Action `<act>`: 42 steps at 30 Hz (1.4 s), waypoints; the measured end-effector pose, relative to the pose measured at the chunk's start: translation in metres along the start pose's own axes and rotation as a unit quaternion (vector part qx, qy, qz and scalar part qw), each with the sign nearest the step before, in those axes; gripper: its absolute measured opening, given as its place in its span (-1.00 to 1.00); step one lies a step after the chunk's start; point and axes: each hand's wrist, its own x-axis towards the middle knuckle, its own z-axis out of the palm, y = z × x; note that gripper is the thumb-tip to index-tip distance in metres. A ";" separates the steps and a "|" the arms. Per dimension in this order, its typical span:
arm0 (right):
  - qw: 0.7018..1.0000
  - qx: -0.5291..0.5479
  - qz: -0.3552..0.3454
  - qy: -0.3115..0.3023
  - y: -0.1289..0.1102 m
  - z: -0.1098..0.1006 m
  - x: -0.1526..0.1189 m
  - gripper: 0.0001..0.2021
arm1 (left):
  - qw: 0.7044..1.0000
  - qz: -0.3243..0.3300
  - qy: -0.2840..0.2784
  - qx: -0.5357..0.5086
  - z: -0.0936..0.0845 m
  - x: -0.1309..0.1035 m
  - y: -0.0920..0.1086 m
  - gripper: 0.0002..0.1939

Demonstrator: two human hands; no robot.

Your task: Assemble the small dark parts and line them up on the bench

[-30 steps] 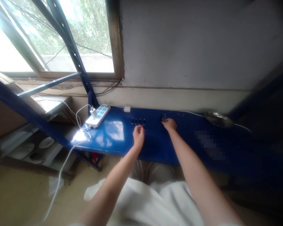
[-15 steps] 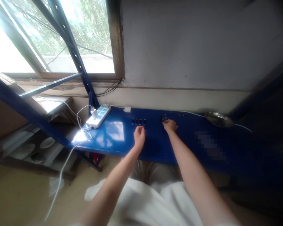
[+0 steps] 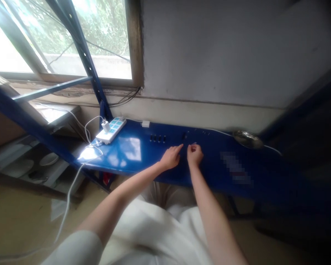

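My left hand point(image 3: 170, 157) is just above the blue tabletop point(image 3: 151, 158), its index finger stretched out toward my right hand; nothing shows in it. My right hand point(image 3: 195, 154) is close beside it, fingers curled into a pinch. A tiny pale bit shows at its fingertips, too small to name. Left of the hands, several small black cylinder-like pieces point(image 3: 159, 139) with light ends stand or lie in a row. Beyond the fingertips is another small dark piece point(image 3: 184, 135), with tiny light bits point(image 3: 205, 133) farther back to the right.
A white power strip point(image 3: 111, 130) with a plugged-in white adapter point(image 3: 105, 126) occupies the table's left end, its cable hanging over the edge. A white charger point(image 3: 145, 124) lies at the back. A shiny metal bowl point(image 3: 247, 139) is at right. Blue shelf posts point(image 3: 85, 55) rise at left.
My left hand has moved right, away from the row of black pieces, and its index finger now extends. My right hand has drawn back toward me from the dark piece. The view has shifted slightly.
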 end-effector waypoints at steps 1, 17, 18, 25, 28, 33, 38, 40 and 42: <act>1.000 -0.013 -0.006 0.007 0.001 0.000 -0.002 -0.84 | 1.000 -0.013 -0.006 0.022 0.003 0.007 0.001 -0.43; 0.994 -0.079 -0.071 0.005 0.003 -0.001 -0.006 -0.88 | 0.957 -0.120 -0.130 0.228 0.025 0.094 -0.014 -0.57; 0.994 -0.082 -0.071 0.004 0.003 -0.001 -0.006 -0.88 | 0.958 -0.110 -0.131 0.229 0.023 0.095 -0.014 -0.64; 0.993 -0.099 -0.061 -0.006 -0.001 -0.003 -0.006 -0.90 | 0.977 -0.142 -0.063 0.148 0.015 0.090 -0.008 -0.80; 0.993 -0.099 -0.060 -0.020 -0.001 -0.003 -0.006 -0.90 | 0.985 -0.163 0.022 0.056 0.007 0.080 -0.003 -0.82; 0.990 -0.110 -0.074 -0.045 0.000 -0.004 -0.006 -0.87 | 0.992 -0.109 0.053 -0.045 -0.019 0.065 0.009 -0.84; 0.985 -0.139 -0.087 -0.060 0.000 -0.004 -0.007 -0.86 | 0.997 -0.068 0.020 -0.033 -0.038 0.058 0.018 -0.83; 0.982 -0.146 -0.103 -0.062 -0.001 -0.003 -0.008 -0.86 | 0.997 -0.068 0.009 -0.022 -0.041 0.056 0.019 -0.82; 0.980 -0.151 -0.113 -0.065 -0.001 -0.003 -0.009 -0.86 | 0.998 -0.067 0.001 -0.009 -0.042 0.055 0.018 -0.81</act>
